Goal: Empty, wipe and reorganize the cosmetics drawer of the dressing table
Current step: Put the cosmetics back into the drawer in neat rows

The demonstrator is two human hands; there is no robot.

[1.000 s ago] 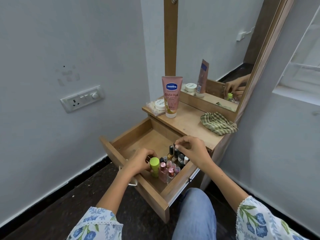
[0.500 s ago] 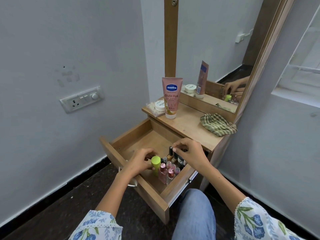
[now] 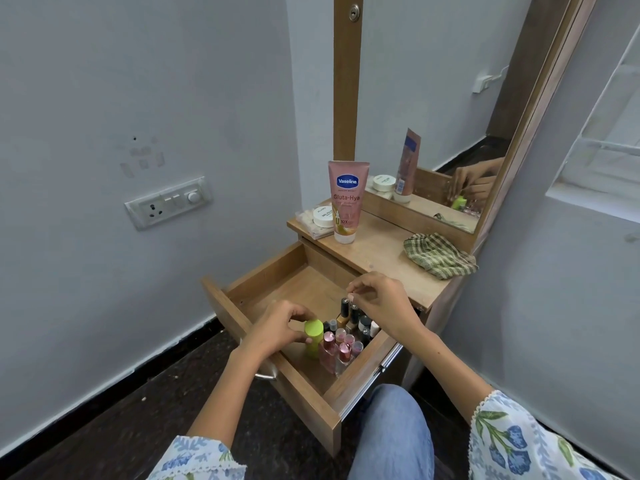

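Head view: my left hand (image 3: 277, 329) grips the green-capped bottle (image 3: 313, 338) standing in the open drawer (image 3: 273, 289), near-right corner; my right hand (image 3: 384, 306) hovers over the nail polish bottles (image 3: 349, 318), fingers curled; whether they pinch anything, I cannot tell.

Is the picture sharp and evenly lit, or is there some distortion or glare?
Head view: soft, even light, no glare on the mirror; wide-angle lens bends the walls and drawer edges; Vaseline tube label reads sharp; the small bottles look slightly soft.
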